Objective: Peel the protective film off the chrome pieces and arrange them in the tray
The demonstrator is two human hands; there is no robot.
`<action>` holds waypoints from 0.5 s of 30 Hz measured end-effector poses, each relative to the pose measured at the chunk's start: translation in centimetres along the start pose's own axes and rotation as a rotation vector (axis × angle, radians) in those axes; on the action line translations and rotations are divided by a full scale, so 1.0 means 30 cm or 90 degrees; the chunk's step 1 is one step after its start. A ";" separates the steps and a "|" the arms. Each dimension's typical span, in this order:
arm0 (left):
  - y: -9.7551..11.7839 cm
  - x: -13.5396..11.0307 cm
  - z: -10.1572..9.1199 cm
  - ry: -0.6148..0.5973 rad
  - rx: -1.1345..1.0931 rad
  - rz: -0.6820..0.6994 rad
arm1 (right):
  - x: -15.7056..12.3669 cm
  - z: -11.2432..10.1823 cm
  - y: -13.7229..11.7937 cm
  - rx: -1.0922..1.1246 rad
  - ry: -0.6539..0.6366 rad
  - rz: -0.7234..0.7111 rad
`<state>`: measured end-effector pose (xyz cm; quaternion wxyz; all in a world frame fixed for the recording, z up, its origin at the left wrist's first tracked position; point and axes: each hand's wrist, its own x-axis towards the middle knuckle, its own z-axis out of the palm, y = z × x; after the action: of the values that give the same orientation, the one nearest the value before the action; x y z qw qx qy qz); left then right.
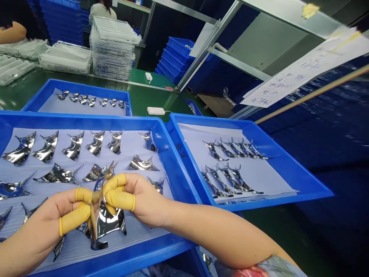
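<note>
While the left hand [43,227] and right hand [141,200] clamp a curved chrome part [108,225] between cot-covered fingers [83,194] above the near blue tray [86,116], more parts lie spread there, apparently still to handle; the right blue tray [216,122] holds two tight rows, seemingly done.

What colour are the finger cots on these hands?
The finger cots are yellow, clearest in the head view.

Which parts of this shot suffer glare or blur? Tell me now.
In the head view, glare flashes off the chrome parts in the tray; the paper notes and blue panel at right smear with blur.
</note>
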<state>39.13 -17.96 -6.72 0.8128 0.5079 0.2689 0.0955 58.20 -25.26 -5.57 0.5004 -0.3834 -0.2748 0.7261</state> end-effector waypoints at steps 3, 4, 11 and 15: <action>0.000 0.002 0.002 -0.026 -0.008 -0.002 | -0.005 -0.002 -0.002 -0.005 -0.030 0.015; 0.001 0.002 0.001 -0.031 -0.001 0.008 | -0.006 -0.002 -0.003 -0.004 -0.034 0.017; -0.005 -0.007 -0.026 0.019 0.068 0.049 | -0.010 -0.004 -0.005 -0.001 -0.027 0.003; -0.024 -0.010 -0.045 0.032 0.093 0.075 | -0.006 -0.005 -0.007 -0.009 -0.010 0.005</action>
<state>38.07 -17.38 -7.70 0.7594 0.5784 0.2648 0.1362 58.49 -25.36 -5.43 0.4924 -0.3827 -0.2824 0.7289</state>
